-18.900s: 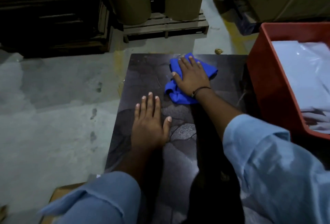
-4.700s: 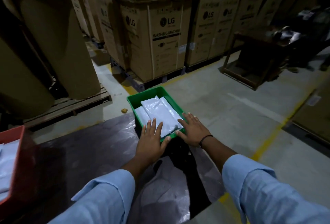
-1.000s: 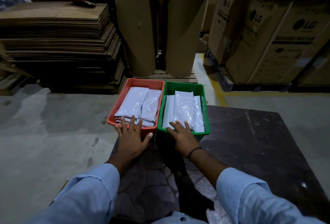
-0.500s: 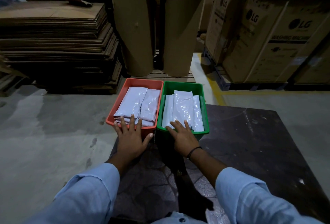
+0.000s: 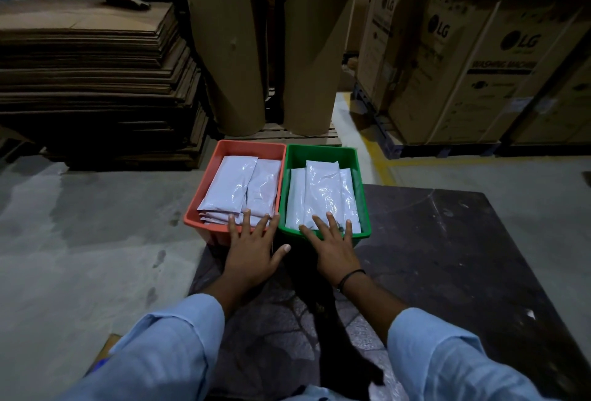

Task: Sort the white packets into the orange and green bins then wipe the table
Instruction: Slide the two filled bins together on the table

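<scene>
The orange bin [image 5: 204,218] and green bin [image 5: 363,205] stand side by side, walls touching, at the 12 o'clock edge of the dark table [image 5: 447,256]. The long axis of each runs from 6 to 12 o'clock. White packets [image 5: 236,186] lie flat in the orange bin; more white packets [image 5: 323,195] lie flat in the green bin, aligned with the bins' long axes. No packet is visible on the table surface.

The left hand [image 5: 252,260] is flat, fingers spread, fingertips resting over the near rim of the orange bin. The right hand [image 5: 335,250] is likewise flat and spread, fingertips over the near rim of the green bin and touching the packets. Neither hand grasps anything.

Each bin lies directly at 12 o'clock from its hand. Judgement: sorting appears complete; a forward push would shift both bins away.
</scene>
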A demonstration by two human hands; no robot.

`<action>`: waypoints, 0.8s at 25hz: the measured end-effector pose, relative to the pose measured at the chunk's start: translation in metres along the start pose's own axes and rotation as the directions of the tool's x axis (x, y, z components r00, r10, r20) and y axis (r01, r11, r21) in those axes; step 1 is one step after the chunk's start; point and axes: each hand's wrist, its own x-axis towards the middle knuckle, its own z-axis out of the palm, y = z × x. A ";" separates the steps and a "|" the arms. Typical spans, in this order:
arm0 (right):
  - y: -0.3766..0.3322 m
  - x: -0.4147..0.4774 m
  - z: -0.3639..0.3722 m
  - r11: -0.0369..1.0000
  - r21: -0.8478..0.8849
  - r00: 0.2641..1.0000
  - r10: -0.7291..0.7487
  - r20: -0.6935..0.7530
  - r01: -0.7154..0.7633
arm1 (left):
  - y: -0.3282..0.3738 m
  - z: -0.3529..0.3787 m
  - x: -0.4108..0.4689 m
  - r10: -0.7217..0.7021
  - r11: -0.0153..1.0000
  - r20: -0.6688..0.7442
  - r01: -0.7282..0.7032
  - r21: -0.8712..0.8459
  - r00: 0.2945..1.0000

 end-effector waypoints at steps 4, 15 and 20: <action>-0.002 0.001 0.003 0.999 0.035 1.000 -0.009 -0.010 0.010 | -0.007 0.002 -0.005 0.045 0.999 -0.019 -0.046 -0.012 0.999; -0.001 0.003 0.001 0.998 0.055 1.000 -0.030 0.008 0.030 | -0.013 -0.001 -0.008 0.078 0.996 -0.023 -0.079 -0.050 0.997; -0.004 0.005 -0.004 0.998 0.056 0.998 0.004 0.056 -0.007 | -0.015 -0.003 -0.007 0.092 0.994 -0.038 -0.094 -0.052 0.995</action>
